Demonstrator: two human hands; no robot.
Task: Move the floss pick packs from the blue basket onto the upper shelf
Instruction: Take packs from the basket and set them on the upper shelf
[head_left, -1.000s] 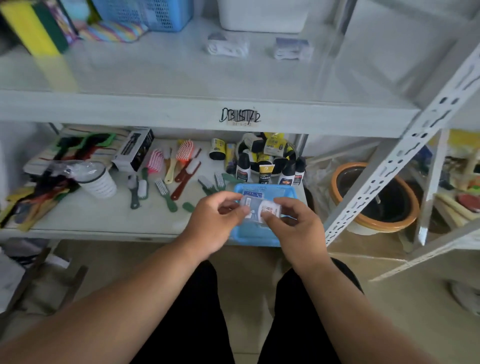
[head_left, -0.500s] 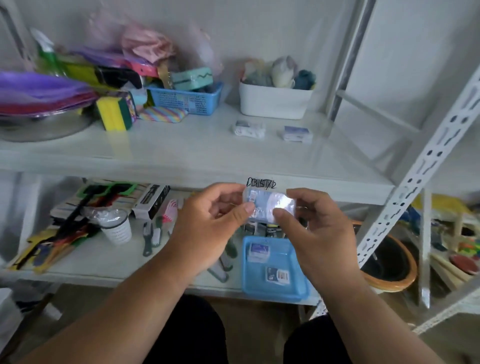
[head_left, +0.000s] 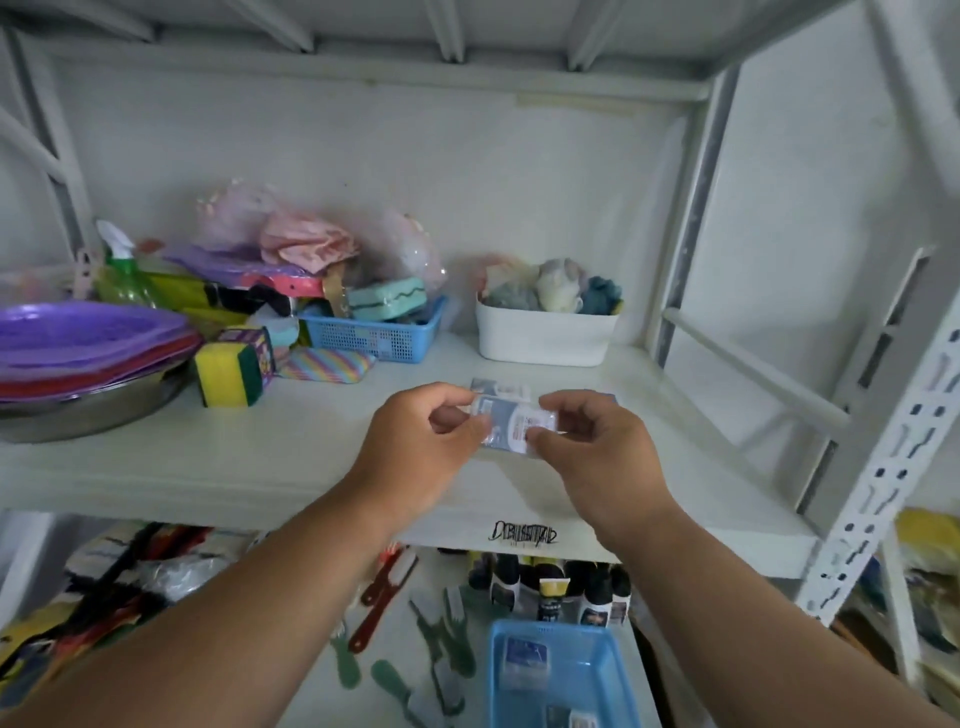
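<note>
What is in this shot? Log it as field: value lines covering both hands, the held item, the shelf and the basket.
left hand: pinches left end of the floss pick pack
right hand: pinches its right end
pack position: over the upper shelf
already on shelf: another pack just behind
blue basket: on the lower shelf, packs left inside

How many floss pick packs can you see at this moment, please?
5, perhaps more: one held by both hands, two on the upper shelf behind it, and two in the blue basket; others may be hidden.
</note>
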